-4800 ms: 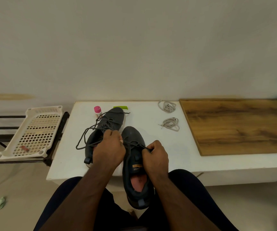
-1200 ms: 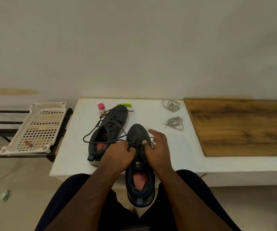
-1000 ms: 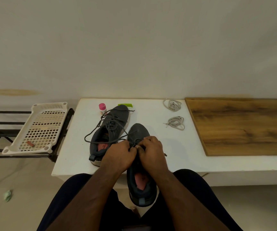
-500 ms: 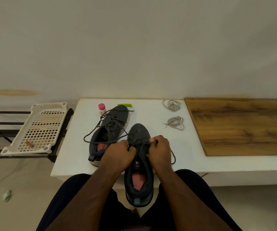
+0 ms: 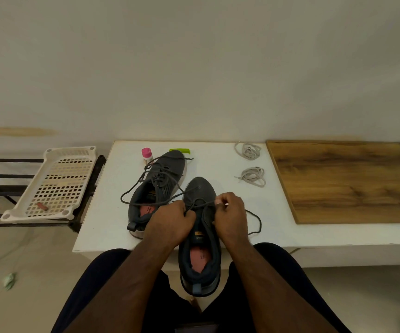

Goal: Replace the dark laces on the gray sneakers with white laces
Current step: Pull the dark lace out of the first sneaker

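since half a second ago the right hand has drawn more dark lace out sideways. both hands' fingers pinch lace over the near sneaker at the bench edge; left hand steadies. tugging hard could snag an eyelet.

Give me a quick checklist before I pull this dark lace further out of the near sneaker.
1. Both hands on the lace: left hand and right hand each pinch the dark lace: ok.
2. Near sneaker steady: heel overhangs the table edge: not ok.
3. Lace free of knots: hidden under fingers: cannot tell.
4. White laces ready: two bundles on the table: ok.
5. Far sneaker done: still dark-laced: not ok.
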Tool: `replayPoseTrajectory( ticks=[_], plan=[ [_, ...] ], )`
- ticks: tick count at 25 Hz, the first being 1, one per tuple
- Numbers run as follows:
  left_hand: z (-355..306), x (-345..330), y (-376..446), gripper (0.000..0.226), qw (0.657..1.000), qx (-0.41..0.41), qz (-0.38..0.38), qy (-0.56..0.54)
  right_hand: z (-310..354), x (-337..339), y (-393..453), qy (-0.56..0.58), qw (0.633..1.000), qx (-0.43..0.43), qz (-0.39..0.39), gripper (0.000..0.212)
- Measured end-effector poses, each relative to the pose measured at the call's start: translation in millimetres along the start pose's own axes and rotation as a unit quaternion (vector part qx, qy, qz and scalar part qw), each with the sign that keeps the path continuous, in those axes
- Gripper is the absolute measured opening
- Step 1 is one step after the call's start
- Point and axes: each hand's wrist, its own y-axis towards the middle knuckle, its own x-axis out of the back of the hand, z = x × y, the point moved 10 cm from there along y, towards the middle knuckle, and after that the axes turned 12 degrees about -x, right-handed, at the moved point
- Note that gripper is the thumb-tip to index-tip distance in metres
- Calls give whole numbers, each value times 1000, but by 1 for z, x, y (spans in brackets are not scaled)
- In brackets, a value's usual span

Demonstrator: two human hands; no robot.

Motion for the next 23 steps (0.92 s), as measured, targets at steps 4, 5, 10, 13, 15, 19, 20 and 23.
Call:
replayPoseTrajectory(
  ticks=[4, 5, 10, 13, 15, 19, 20, 23],
  plan=[
    [-3, 1, -1, 28, 1000, -5, 0, 6, 11, -32, -12, -135, 985, 62, 83, 13],
    [-2, 1, -2, 28, 1000, -1, -1, 6, 12, -30, -11, -134, 987, 59, 67, 11],
    [0, 0, 0, 27, 1000, 4, 14, -3, -12, -1, 6, 8, 999, -51, -7, 17],
    [0, 1, -1, 29, 1000, 3, 7, -4, 3, -16, -3, -54, 997, 25, 59, 11],
    [0, 3, -2, 29, 1000, 3, 0, -9, 11, -22, -8, -95, 991, 67, 65, 16],
    [3, 5, -4, 23, 1000, 15, 1, -11, -14, 11, 7, 62, 995, -74, -15, 16],
    [1, 7, -4, 19, 1000, 8, -6, -8, -18, 14, 9, 63, 994, -91, -11, 15],
    [-15, 4, -5, 26, 996, -74, -23, -39, -9, 1, 6, -71, 995, -28, 64, 20]
  ],
)
